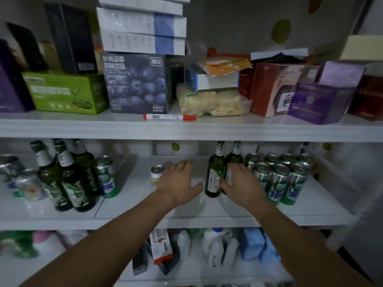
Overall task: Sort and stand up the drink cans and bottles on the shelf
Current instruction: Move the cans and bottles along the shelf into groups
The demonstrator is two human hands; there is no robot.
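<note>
On the middle shelf [186, 216], my right hand [240, 183] wraps around the lower body of a green glass bottle [233, 160], which stands upright beside a second green bottle [214, 175]. My left hand [179, 181] hovers open, fingers spread, just right of a small pale can [156, 175] standing near the shelf's middle. Right of the two bottles stands a tight group of green cans [281, 179]. At the left stand three green bottles [68, 179], one green can [106, 177] and some pale cans [27, 183], blurred.
The upper shelf holds boxes, a blueberry drink carton [136, 83], a green box [64, 92] and a red marker [170, 117] at its front edge. The lower shelf carries white bottles [217, 245] and cleaning items. Bare shelf surface lies between the small can and the two bottles.
</note>
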